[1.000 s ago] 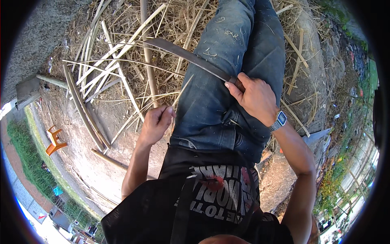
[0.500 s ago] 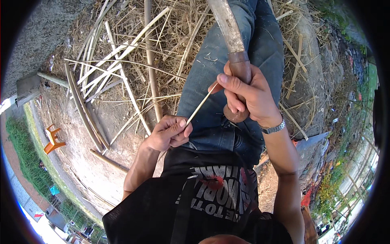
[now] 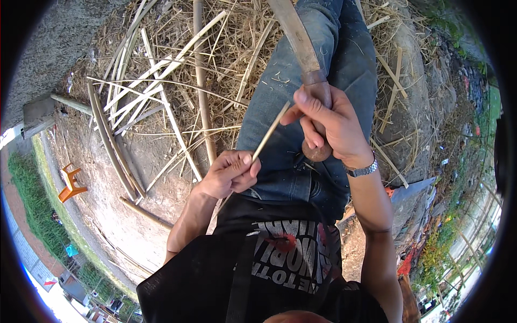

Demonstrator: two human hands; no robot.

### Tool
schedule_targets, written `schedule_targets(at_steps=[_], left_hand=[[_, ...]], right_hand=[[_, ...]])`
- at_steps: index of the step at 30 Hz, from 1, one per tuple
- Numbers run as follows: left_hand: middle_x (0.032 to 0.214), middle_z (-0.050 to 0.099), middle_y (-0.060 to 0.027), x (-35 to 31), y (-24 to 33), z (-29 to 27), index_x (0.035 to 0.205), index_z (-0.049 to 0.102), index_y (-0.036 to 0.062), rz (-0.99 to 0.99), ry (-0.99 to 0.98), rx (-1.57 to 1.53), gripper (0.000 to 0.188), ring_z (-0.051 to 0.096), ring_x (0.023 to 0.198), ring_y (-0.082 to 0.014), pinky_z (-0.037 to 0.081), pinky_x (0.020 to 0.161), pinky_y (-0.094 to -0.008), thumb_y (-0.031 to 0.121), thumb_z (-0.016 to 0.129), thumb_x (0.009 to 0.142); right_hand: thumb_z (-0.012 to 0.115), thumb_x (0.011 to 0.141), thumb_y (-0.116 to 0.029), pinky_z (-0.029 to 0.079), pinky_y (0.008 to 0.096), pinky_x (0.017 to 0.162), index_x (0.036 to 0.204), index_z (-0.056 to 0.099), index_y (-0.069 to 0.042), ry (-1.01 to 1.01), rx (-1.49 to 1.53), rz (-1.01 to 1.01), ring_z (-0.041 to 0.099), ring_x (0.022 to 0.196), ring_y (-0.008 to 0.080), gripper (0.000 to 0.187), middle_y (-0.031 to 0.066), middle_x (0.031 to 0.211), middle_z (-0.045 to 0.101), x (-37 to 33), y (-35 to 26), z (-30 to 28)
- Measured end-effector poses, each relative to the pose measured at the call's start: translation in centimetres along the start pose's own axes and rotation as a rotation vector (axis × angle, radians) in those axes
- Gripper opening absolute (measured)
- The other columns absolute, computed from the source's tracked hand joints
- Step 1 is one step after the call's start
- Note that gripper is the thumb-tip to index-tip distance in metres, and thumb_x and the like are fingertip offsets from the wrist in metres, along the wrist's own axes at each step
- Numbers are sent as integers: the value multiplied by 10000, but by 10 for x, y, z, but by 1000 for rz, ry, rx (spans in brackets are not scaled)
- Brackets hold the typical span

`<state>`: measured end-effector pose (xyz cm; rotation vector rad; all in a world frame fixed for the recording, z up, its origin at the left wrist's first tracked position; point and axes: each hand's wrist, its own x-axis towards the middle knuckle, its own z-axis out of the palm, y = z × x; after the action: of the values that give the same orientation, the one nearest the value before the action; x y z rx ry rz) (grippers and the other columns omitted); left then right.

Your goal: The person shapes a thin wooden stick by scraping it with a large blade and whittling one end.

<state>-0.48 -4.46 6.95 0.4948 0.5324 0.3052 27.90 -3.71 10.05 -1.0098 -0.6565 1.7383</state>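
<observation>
My left hand (image 3: 232, 173) is closed, pinching a thin pale bamboo strip (image 3: 267, 137) between thumb and fingers. The strip slants up to the right over my jeans, its far end beside my right index fingertip; whether they touch I cannot tell. In my right hand (image 3: 336, 121) is a large knife with a long, slightly curved, worn blade (image 3: 297, 37). Its brown handle (image 3: 316, 153) ends in a rounded knob and lies in my palm, partly hidden by the fingers. The blade points away from me, above my legs, and my right thumb rests near the collar.
Split bamboo strips (image 3: 167, 102) lie crossed on the straw-littered ground at left. A long pole (image 3: 203, 102) stands out beside my legs (image 3: 280, 97), with more poles (image 3: 110, 140) further left. An orange plastic stool (image 3: 70, 183) is at far left. Strips (image 3: 396, 75) also lie right of my legs.
The strip's far end has come away from my right thumb and now shows its flatter, wider side. The knife blade has swung slightly to the left.
</observation>
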Motion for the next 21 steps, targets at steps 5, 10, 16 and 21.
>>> schedule_targets(at_steps=[5, 10, 16, 21], left_hand=[[643, 306, 68, 26, 18, 2, 1084, 578, 71, -19, 406, 112, 326, 244, 493, -36, 183, 420, -233, 355, 438, 1163], [649, 339, 68, 47, 19, -24, 1100, 592, 66, -73, 452, 203, 278, 270, 487, -33, 190, 416, -236, 320, 494, 1155], [605, 335, 77, 52, 13, -27, 1071, 600, 46, -79, 426, 317, 272, 257, 461, -30, 205, 403, -248, 287, 505, 1153], [613, 340, 80, 52, 9, -27, 1054, 604, 67, -93, 437, 406, 270, 269, 472, -23, 205, 414, -233, 307, 523, 1146]], right_hand=[[649, 1057, -473, 454, 290, 483, 945, 654, 22, 339, -568, -19, 562, 453, 111, 508, 52, 632, 631, -9, 2, -18], [640, 1042, -473, 505, 483, 559, 824, 590, -10, 253, -1209, -182, 652, 614, 429, 513, 191, 641, 640, -21, 21, -32], [654, 1003, -536, 547, 519, 590, 896, 601, -53, 186, -1489, -136, 689, 662, 430, 498, 181, 670, 668, -31, 40, -42], [643, 1000, -557, 558, 513, 593, 922, 601, -61, 143, -1562, -120, 698, 663, 419, 504, 174, 685, 677, -31, 41, -48]])
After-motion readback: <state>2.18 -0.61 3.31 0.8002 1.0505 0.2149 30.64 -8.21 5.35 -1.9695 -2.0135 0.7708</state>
